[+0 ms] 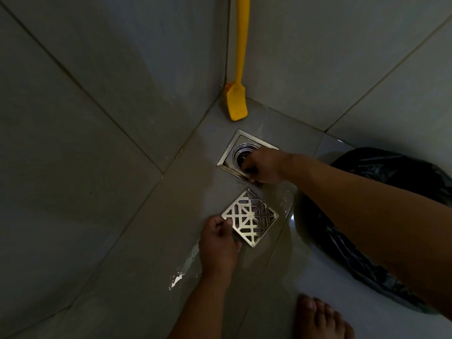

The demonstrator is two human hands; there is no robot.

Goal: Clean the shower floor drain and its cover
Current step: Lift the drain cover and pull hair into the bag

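The square steel drain [234, 152] sits open in the grey floor near the corner, its round inner ring showing. My right hand [264, 167] reaches into the drain, fingers curled at the ring's near edge; what they pinch is hidden. The patterned metal drain cover [250, 216] is off the drain, just in front of it, tilted above the wet tile. My left hand [219, 241] grips the cover by its left corner.
A yellow long-handled brush [236, 104] leans in the wall corner behind the drain. A black plastic bag [381, 167] lies on the floor at right, under my right forearm. My bare foot [320, 316] stands at the bottom. The floor around the drain is wet.
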